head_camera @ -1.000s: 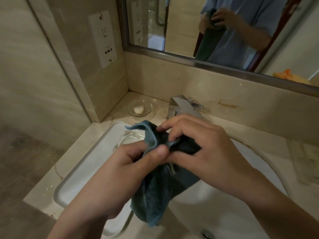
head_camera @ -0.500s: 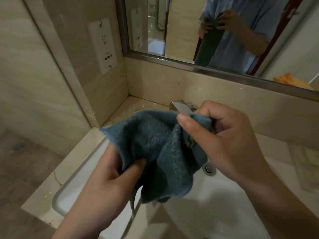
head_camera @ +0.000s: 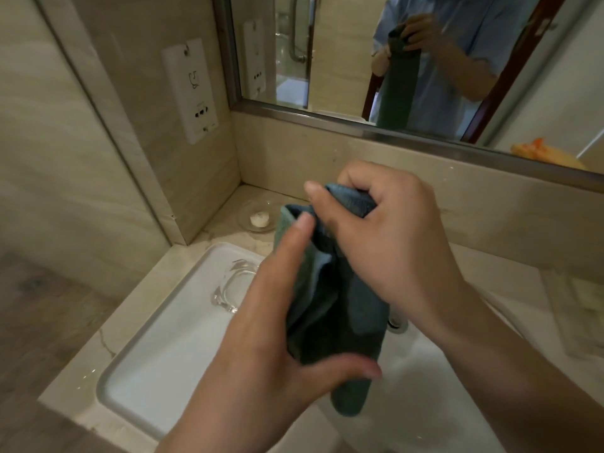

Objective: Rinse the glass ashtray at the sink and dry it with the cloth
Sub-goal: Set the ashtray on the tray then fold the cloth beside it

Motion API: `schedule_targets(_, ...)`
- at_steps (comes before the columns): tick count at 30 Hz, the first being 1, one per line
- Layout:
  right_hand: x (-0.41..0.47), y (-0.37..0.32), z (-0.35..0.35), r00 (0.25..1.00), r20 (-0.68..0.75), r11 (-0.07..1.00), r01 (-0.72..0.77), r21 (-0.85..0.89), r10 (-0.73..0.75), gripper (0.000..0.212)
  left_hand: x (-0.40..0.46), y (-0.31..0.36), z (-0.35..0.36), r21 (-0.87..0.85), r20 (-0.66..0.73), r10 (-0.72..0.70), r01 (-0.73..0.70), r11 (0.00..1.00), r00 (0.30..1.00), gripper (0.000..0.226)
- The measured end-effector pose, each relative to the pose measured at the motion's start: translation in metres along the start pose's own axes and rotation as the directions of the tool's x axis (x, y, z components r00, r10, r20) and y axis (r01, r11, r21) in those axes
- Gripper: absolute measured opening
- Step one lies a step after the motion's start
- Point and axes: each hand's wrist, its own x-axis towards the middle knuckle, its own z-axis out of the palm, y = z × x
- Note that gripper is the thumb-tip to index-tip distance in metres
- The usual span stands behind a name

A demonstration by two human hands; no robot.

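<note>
the blue cloth [head_camera: 330,302], spread wide half a second ago, now hangs bunched at frame centre, right hand [head_camera: 392,243] clenching its top, left hand [head_camera: 277,348] cupping it with straight fingers. the glass ashtray [head_camera: 233,286] lies left of centre on the white sink ledge [head_camera: 157,364], beige marble counter [head_camera: 225,223] and mirror [head_camera: 425,60] behind.

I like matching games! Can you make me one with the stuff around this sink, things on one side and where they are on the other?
Things:
1. cloth
2. glass ashtray
3. small soap dish
4. wall socket

Places:
A. in the back corner of the counter
B. on the white tray left of the basin
C. on the side wall, left of the mirror
D. hanging from the right hand, with the left hand against it

Pairs: 1-D, 2-B, 3-A, 4-C
</note>
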Motion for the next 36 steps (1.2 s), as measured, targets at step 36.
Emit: schedule_targets(36, 0.012, 0.018, -0.073, 0.860, 0.503, 0.995, -0.103, -0.003, 0.090, 0.035, 0.025, -0.002, -0.060, -0.436, 0.010, -0.112, 0.105, 0.894, 0.994, 0.057)
